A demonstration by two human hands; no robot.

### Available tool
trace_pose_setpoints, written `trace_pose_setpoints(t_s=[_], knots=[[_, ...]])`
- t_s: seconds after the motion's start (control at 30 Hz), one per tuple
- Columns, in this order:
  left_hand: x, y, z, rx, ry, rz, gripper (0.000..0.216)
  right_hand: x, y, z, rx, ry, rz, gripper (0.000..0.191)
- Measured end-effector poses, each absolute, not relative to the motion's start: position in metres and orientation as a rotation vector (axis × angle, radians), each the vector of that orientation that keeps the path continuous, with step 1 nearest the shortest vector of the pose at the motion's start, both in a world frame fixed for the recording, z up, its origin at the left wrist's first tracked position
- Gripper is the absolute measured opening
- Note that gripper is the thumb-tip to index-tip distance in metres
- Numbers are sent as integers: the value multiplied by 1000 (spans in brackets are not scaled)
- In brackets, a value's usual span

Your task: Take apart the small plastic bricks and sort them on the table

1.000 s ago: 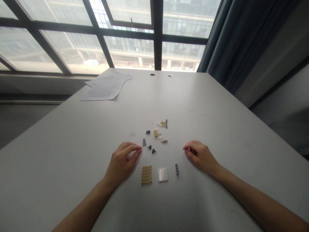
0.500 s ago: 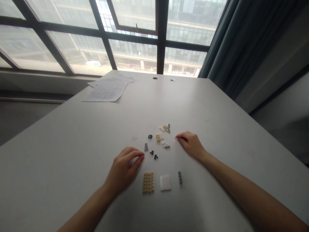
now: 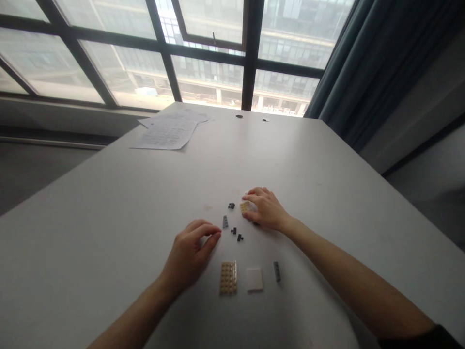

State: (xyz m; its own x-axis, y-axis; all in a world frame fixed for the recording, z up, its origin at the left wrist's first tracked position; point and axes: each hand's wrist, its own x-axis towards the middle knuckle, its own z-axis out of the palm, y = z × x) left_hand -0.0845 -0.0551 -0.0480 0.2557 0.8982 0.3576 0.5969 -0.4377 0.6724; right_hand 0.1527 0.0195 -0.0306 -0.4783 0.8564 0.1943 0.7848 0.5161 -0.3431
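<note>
My left hand (image 3: 192, 247) rests on the white table, thumb and forefinger closed at the tips; whatever they may hold is too small to make out. Close to those tips lie a grey wedge-shaped plate (image 3: 225, 222) and two small black pieces (image 3: 234, 231). My right hand (image 3: 267, 209) reaches over the loose toy bricks, thumb and forefinger apart around a tan brick (image 3: 243, 209). Most of the white and grey bricks there are hidden under it. Nearer me are a tan studded plate (image 3: 228, 277), a flat white tile (image 3: 255, 279) and a narrow grey brick (image 3: 277, 271).
A dark studded piece (image 3: 231, 206) lies left of my right fingers. Printed papers (image 3: 170, 131) are spread at the table's far left, below the window. Two round cable holes show near the far edge. A dark curtain (image 3: 363, 72) hangs on the right.
My right hand has moved left over the loose bricks and its fingers have parted, covering most of that group. My left hand keeps its pose. The view has shifted slightly.
</note>
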Motion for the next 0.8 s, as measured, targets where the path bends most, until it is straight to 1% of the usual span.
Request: trace_pose_setpoints(t_s=[0.1,0.17,0.2,0.23,0.3,0.33,0.37,0.43,0.5,0.57,0.63,0.67,0.73,0.8], knots=[[-84,-55,-47,2131,1363,1025,19,145,23,-25,-1318,-2415,369,27],[-84,-56,-46,2135,1360,1041,19,146,16,-21,-1258,-2211,545,26],[-84,-56,-45,2138,1359,1048,19,149,11,-19,-1229,-2042,697,26],[-84,-56,-45,2143,1357,1052,19,152,4,-17,-1198,-1852,883,29],[-84,-56,-46,2157,1347,1049,18,160,-12,-13,-1117,-1479,1258,44],[-85,-55,-47,2164,1344,1046,18,165,-19,-11,-1078,-1338,1396,50],[-86,-54,-49,2173,1341,1043,17,169,-25,-8,-1044,-1235,1492,54],[-88,-52,-52,2197,1337,1044,16,177,-35,-4,-1019,-1132,1568,56],[-90,-51,-53,2236,1331,1061,14,186,-44,-2,-1039,-1121,1552,58],[-90,-53,-50,2325,1317,1112,12,197,-54,-2,-1108,-1201,1457,58],[-84,-61,-44,2508,1253,1158,9,209,-69,-7,-1232,-1395,1232,49],[-79,-68,-40,2624,1182,1157,11,215,-78,-11,-1315,-1555,1083,40],[-65,-82,-34,2827,979,1081,21,226,-96,-20,-1399,-1841,743,32],[-47,-96,-32,2916,828,984,28,232,-112,-30,-1394,-2036,633,28]])
